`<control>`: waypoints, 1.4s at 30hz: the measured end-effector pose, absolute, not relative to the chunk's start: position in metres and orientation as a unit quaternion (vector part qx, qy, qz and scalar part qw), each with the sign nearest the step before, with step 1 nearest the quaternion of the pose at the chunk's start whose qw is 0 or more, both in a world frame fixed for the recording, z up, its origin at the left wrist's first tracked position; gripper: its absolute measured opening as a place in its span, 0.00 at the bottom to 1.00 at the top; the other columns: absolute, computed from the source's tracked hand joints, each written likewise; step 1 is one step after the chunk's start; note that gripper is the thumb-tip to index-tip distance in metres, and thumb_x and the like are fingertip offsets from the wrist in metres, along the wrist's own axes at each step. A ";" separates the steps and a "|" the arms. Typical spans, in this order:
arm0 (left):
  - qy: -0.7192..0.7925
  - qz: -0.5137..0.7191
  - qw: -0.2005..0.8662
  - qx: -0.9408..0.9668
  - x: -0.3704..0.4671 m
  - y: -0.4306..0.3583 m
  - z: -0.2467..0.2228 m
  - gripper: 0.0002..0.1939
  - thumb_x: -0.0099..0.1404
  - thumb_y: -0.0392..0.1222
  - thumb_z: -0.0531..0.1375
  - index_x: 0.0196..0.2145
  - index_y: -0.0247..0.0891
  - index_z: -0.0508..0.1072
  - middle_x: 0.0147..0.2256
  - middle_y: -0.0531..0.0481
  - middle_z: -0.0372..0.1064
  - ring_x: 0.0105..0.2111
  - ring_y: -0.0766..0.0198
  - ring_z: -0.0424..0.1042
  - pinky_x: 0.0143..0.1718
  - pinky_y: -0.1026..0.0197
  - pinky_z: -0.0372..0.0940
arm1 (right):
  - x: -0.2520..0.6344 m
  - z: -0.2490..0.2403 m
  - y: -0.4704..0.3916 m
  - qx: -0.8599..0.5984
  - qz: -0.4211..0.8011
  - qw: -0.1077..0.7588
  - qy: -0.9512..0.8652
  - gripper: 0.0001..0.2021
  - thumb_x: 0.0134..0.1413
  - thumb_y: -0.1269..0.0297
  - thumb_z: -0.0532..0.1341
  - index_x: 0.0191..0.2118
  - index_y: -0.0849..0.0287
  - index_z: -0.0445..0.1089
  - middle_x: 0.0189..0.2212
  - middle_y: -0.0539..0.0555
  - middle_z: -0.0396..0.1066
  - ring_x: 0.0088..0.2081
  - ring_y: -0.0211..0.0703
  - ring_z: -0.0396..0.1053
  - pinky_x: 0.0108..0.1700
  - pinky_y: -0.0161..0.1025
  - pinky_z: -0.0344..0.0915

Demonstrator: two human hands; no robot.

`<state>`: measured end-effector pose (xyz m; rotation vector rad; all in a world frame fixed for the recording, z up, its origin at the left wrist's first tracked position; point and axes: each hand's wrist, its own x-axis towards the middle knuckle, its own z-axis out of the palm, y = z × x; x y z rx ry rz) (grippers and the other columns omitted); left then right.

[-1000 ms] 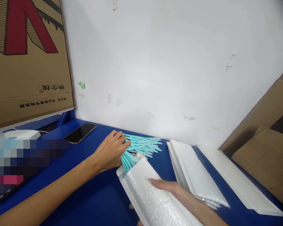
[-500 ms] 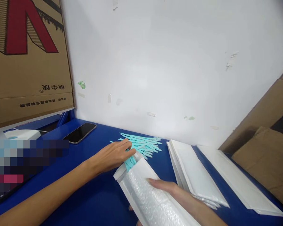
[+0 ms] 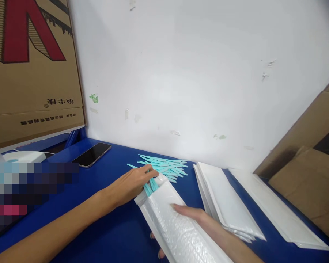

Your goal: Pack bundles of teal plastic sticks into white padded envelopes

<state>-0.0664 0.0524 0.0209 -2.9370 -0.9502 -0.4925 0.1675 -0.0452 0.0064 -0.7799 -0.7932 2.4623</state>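
Observation:
A white padded bubble envelope point(image 3: 175, 223) is tilted across the lower middle, its open end toward the upper left. My right hand point(image 3: 190, 215) grips it around the body, thumb on top and fingertips beneath. At the mouth, my left hand point(image 3: 141, 179) has its fingers closed on turquoise strips point(image 3: 151, 187) that stick partly out of the opening; their lower ends are hidden inside. Behind the envelope, a loose pile of similar turquoise strips point(image 3: 170, 166) lies on the blue table point(image 3: 98, 230) by the wall.
A stack of white envelopes point(image 3: 227, 197) lies right of the pile, with another flat envelope point(image 3: 276, 208) beyond it. A phone point(image 3: 91, 155) rests at the back left. Cardboard boxes stand at left point(image 3: 38, 80) and right point(image 3: 307, 182). A white device point(image 3: 30, 157) sits far left.
The envelope's mouth has shifted slightly right and up against my left hand. The strips at the opening have spread a little. My right hand keeps its grip.

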 end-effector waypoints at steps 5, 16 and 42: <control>-0.323 -0.189 0.015 -0.927 -0.068 0.054 0.024 0.30 0.60 0.22 0.47 0.57 0.44 0.62 0.46 0.47 0.67 0.30 0.65 0.72 0.29 0.65 0.63 | 0.168 0.009 -0.044 -0.261 0.883 0.241 -0.307 0.34 0.55 0.46 0.59 0.58 0.73 0.68 0.48 0.67 0.72 0.41 0.53 0.76 0.47 0.44 0.65; -0.448 -0.169 0.110 -0.871 -0.072 0.062 0.023 0.24 0.69 0.32 0.47 0.61 0.45 0.57 0.48 0.44 0.67 0.27 0.60 0.74 0.26 0.61 0.61 | 0.178 0.043 -0.062 -0.303 0.790 0.365 -0.390 0.28 0.53 0.58 0.63 0.56 0.71 0.70 0.42 0.67 0.77 0.41 0.50 0.74 0.45 0.42 0.65; -0.301 -0.326 -0.604 -0.662 -0.032 0.018 0.019 0.19 0.62 0.53 0.63 0.40 0.34 0.71 0.29 0.50 0.70 0.23 0.66 0.67 0.16 0.69 0.58 | 0.154 0.025 -0.057 -0.446 0.589 0.521 -0.427 0.30 0.54 0.46 0.65 0.60 0.54 0.64 0.52 0.56 0.72 0.51 0.52 0.69 0.52 0.45 0.64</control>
